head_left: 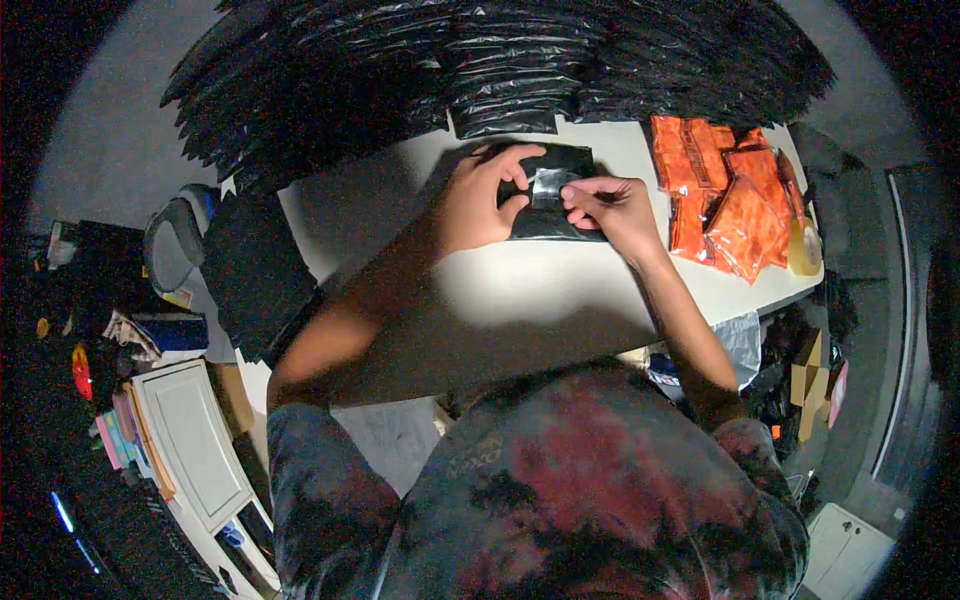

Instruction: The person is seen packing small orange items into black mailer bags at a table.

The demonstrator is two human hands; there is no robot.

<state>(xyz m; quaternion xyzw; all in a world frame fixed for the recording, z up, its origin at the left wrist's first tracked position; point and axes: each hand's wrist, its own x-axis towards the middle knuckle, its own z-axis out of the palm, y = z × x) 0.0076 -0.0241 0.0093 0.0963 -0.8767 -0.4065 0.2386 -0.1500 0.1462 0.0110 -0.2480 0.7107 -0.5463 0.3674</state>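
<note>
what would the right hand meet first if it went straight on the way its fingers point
The pale shiny patch on the black packet; the right hand's fingertips are right at its edge, perhaps already touching. Beyond it, the left hand seems next, though depth is unclear.

A black packet (549, 219) lies flat (orange packets (748, 218) at right).

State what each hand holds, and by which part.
Right hand: at the right edge of the shiny patch on the black packet; a hold cannot be told. Left hand: over the packet's left side, no grip showing.
</note>
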